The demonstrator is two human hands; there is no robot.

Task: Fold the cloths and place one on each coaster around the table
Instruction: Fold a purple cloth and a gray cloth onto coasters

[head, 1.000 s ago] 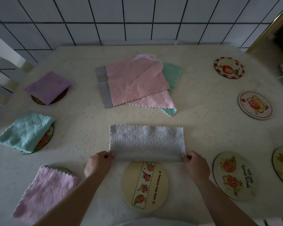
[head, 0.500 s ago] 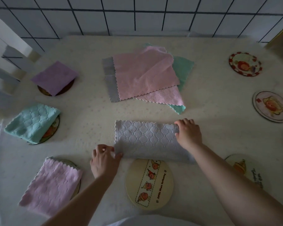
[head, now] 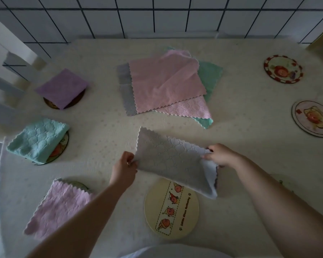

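A grey quilted cloth (head: 172, 161), folded once into a strip, lies tilted in front of me, its right end lifted off the table. My left hand (head: 124, 169) pinches its near left corner. My right hand (head: 221, 155) grips the far right corner and holds it raised. Just below the cloth sits a bare yellow round coaster (head: 172, 209) with a strip of cartoon figures. Folded cloths lie on three coasters at the left: purple (head: 62, 88), teal (head: 37, 139) and pink (head: 59, 205).
A pile of unfolded cloths (head: 166, 84), pink on top with grey and teal beneath, lies mid-table. Bare coasters (head: 282, 71) (head: 312, 118) sit along the right. A white chair (head: 6, 71) stands at the left, a tiled wall behind the table.
My right hand went from the near right corner to the far right one and lifted it. The grey strip has tilted, its right end now raised. My left hand stayed on the near left corner.
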